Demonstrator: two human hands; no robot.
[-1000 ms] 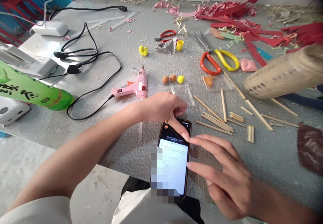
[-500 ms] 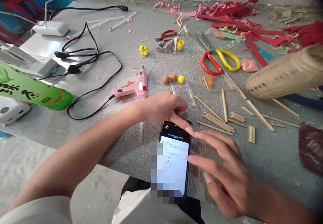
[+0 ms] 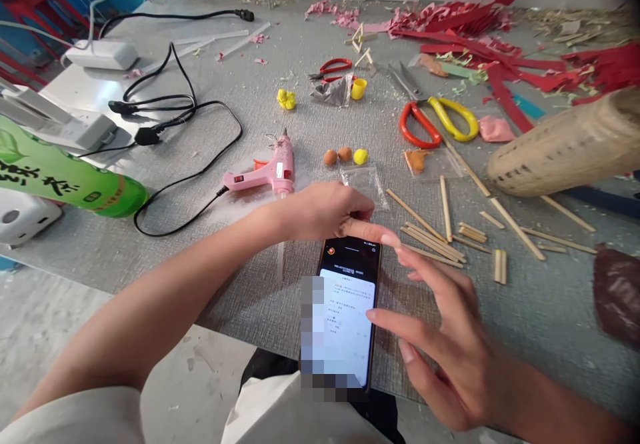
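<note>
A phone (image 3: 350, 324) with a lit screen of text lies at the table's near edge, its lower left blurred out. Above its top end is my left hand (image 3: 333, 211), fingers curled in and one digit stretched right; whatever the curled fingers may hold is hidden. That digit's tip meets a fingertip of my right hand (image 3: 450, 344). The right hand's fingers are spread, with nothing seen in them, and another fingertip is at the screen's right edge. Beyond my left hand are a small clear bag (image 3: 365, 181), two brown balls (image 3: 337, 156) and a yellow ball (image 3: 361, 157).
A pink glue gun (image 3: 275, 171) lies left of the balls, its black cord looping left. Scissors (image 3: 435, 117), several wooden sticks (image 3: 433, 241) and a brown-wrapped bottle-like shape (image 3: 560, 144) lie right. Red paper strips (image 3: 480, 37) lie behind; a green bottle (image 3: 65, 171) is left.
My left hand's outstretched digit has swung up and right, off the phone's upper right corner. The right fingertip touching it has risen slightly too. The phone has stayed put.
</note>
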